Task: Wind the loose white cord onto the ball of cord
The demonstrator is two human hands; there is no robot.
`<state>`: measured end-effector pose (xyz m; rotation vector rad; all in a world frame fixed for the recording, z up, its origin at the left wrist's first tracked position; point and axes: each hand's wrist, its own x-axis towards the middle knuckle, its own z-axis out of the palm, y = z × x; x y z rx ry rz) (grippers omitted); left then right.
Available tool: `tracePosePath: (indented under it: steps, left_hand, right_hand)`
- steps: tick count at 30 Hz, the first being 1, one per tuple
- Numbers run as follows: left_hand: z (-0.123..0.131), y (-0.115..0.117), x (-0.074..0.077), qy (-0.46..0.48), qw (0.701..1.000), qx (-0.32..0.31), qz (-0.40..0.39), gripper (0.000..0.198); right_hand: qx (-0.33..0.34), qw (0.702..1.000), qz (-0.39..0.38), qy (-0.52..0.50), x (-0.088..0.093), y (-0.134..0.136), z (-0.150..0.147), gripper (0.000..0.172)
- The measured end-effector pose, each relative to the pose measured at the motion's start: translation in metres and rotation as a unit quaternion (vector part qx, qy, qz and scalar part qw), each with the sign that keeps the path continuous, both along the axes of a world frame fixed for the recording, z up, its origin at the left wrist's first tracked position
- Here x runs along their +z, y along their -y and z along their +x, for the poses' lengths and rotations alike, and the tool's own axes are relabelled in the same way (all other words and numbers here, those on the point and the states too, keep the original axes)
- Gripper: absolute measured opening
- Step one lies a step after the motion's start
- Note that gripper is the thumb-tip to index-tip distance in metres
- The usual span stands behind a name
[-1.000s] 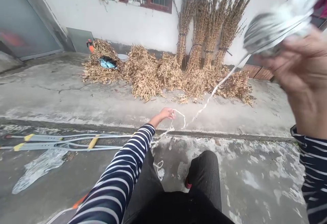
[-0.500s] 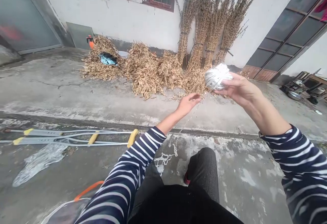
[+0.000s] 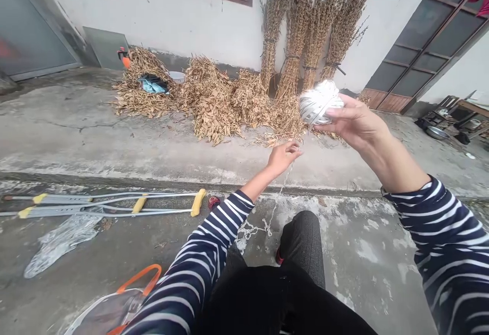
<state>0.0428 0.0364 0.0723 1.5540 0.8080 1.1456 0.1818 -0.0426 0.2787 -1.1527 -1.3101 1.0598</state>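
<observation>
My right hand [image 3: 361, 123] is raised on the right, its fingers wrapped round a ball of white cord [image 3: 321, 103]. Lower and to the left of the ball, my left hand [image 3: 283, 158] pinches a thin white strand [image 3: 283, 185] between thumb and fingers. From there the strand hangs down to a loose tangle of white cord [image 3: 248, 231] on the ground by my feet. My left forearm partly covers that tangle.
Dry stalk heaps [image 3: 214, 106] lie along the wall, with tied upright bundles [image 3: 294, 45] leaning behind them. Crutches [image 3: 114, 203] and a plastic sheet [image 3: 63, 241] lie at left. An orange-handled bag [image 3: 110, 312] stands lower left. A concrete step edge [image 3: 133, 179] crosses the yard.
The ball in my right hand has shifted slightly left and up in view. My left hand has moved slightly right, and the strand below it now shows more plainly.
</observation>
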Motion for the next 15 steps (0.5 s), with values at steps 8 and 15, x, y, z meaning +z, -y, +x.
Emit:
tracePosePath:
  steps: [8,15]
  left_hand:
    - [-0.021,0.019,-0.024,0.067,0.993,-0.007,-0.092,0.030]
    - [-0.083,0.007,-0.027,0.170,0.945,-0.210,-0.184,0.042]
  right_hand:
    - [-0.031,0.999,0.032,-0.010,0.007,-0.004,0.004,0.040]
    - [-0.010,0.999,0.001,-0.042,-0.003,0.006,0.024,0.040]
